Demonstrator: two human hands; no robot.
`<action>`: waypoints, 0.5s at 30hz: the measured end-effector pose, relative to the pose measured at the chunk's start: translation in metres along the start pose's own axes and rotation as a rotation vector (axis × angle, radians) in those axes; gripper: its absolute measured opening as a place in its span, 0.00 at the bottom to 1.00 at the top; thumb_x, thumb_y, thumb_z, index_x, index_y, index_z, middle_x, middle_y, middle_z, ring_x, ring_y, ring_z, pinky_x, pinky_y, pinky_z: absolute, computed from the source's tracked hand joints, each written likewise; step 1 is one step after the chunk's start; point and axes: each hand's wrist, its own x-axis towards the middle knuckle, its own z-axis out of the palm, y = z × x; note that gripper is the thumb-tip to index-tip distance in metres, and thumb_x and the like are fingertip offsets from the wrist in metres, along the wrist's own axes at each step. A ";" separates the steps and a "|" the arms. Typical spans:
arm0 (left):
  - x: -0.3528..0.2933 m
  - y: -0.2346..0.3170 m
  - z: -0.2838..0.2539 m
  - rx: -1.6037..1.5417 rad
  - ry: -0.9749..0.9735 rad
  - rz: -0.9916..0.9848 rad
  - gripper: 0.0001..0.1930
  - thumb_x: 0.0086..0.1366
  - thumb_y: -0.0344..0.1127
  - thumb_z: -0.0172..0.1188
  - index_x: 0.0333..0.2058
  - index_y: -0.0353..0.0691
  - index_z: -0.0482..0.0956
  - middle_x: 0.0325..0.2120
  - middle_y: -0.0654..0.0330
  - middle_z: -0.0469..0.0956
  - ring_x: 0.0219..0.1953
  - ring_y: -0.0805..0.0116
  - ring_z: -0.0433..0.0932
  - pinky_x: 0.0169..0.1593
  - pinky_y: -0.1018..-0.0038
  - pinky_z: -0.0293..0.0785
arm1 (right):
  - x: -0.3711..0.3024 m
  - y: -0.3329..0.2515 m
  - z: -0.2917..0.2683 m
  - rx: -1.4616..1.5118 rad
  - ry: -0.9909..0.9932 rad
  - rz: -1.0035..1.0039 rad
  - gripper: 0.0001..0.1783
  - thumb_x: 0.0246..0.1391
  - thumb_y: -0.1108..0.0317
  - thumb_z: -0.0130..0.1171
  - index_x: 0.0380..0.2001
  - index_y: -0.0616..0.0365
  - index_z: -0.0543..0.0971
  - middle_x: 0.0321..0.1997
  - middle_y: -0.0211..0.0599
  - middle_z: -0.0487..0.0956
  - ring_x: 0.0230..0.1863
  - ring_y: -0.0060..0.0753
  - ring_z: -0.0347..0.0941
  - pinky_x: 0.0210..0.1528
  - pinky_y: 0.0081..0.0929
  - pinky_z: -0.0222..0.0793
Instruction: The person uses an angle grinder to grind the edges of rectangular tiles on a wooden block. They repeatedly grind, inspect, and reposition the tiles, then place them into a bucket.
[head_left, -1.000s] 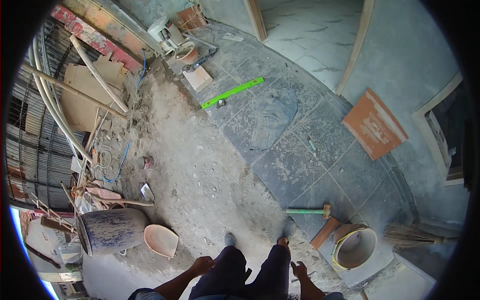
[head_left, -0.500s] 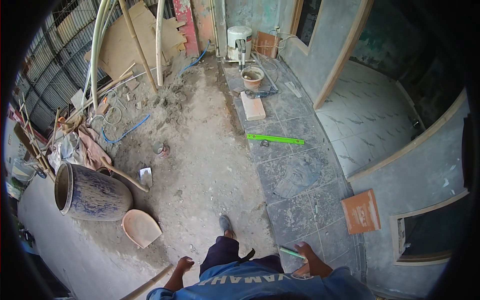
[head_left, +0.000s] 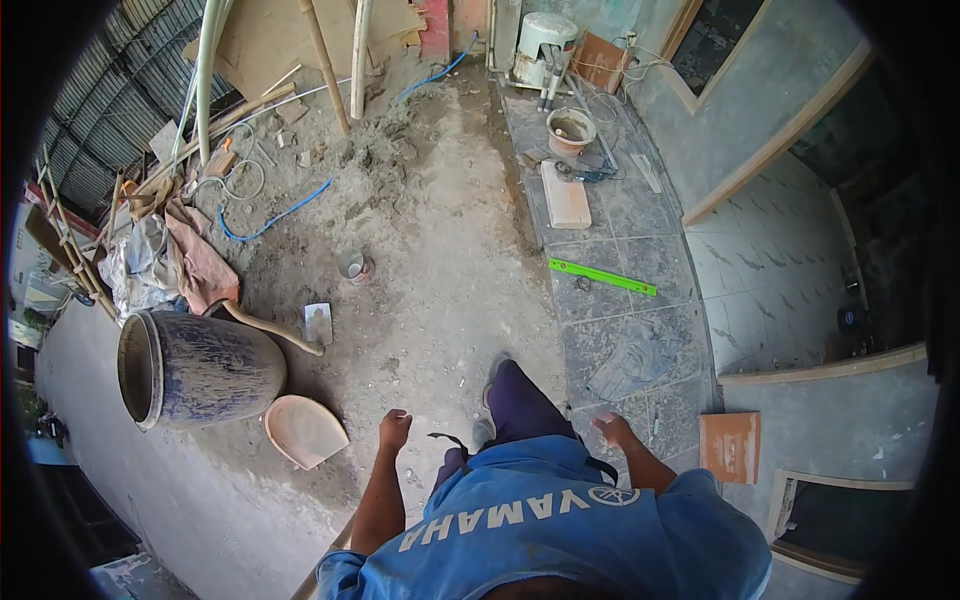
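My left hand (head_left: 395,430) hangs over bare ground with its fingers curled in; nothing shows in it. The nearest thing to it is a pale orange scoop-shaped pan (head_left: 305,432) on the ground, to its left. My right hand (head_left: 615,430) is held out over dark grey floor tiles (head_left: 585,345), fingers apart, with nothing seen in its grip. Just ahead of it lies a crumpled grey sheet or cloth (head_left: 632,365). Farther along the tiles rest a bright green spirit level (head_left: 603,277) and a small dark ring-shaped item (head_left: 583,284).
A large scuffed barrel (head_left: 205,368) lies on its side at left, beside a curved wooden handle (head_left: 270,330). A pinkish slab (head_left: 566,196), a mortar bucket (head_left: 571,132) and a white pump (head_left: 545,45) stand farther ahead. An orange tile (head_left: 729,447) leans against the right wall.
Both hands have moved forward, and my body has turned and stepped on. The green stick beside my right hand earlier is out of sight now.
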 end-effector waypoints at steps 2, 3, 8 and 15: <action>0.020 0.012 0.002 -0.037 -0.013 0.031 0.18 0.58 0.42 0.63 0.42 0.34 0.80 0.33 0.47 0.83 0.38 0.54 0.83 0.44 0.64 0.78 | 0.018 -0.018 -0.007 -0.038 0.008 -0.001 0.35 0.53 0.43 0.63 0.49 0.66 0.77 0.45 0.53 0.81 0.39 0.44 0.78 0.41 0.34 0.73; 0.028 0.010 0.004 -0.057 -0.023 0.001 0.18 0.58 0.42 0.63 0.42 0.35 0.80 0.33 0.47 0.83 0.38 0.54 0.83 0.44 0.64 0.78 | 0.031 -0.027 -0.010 -0.087 0.006 -0.010 0.36 0.52 0.39 0.61 0.46 0.65 0.79 0.46 0.57 0.80 0.50 0.54 0.77 0.51 0.38 0.72; 0.038 0.015 0.000 -0.005 -0.041 -0.209 0.21 0.55 0.46 0.66 0.41 0.37 0.81 0.36 0.47 0.83 0.41 0.51 0.82 0.46 0.62 0.78 | 0.196 -0.067 -0.025 -0.106 -0.056 -0.065 0.28 0.58 0.50 0.61 0.45 0.68 0.77 0.25 0.48 0.78 0.19 0.40 0.73 0.22 0.40 0.69; 0.159 0.143 -0.093 -0.068 0.201 -0.302 0.21 0.57 0.45 0.62 0.44 0.35 0.79 0.39 0.44 0.81 0.44 0.46 0.80 0.48 0.60 0.75 | 0.333 -0.400 -0.156 0.286 -0.276 -0.121 0.25 0.62 0.51 0.55 0.59 0.48 0.69 0.44 0.31 0.76 0.39 0.30 0.73 0.36 0.32 0.69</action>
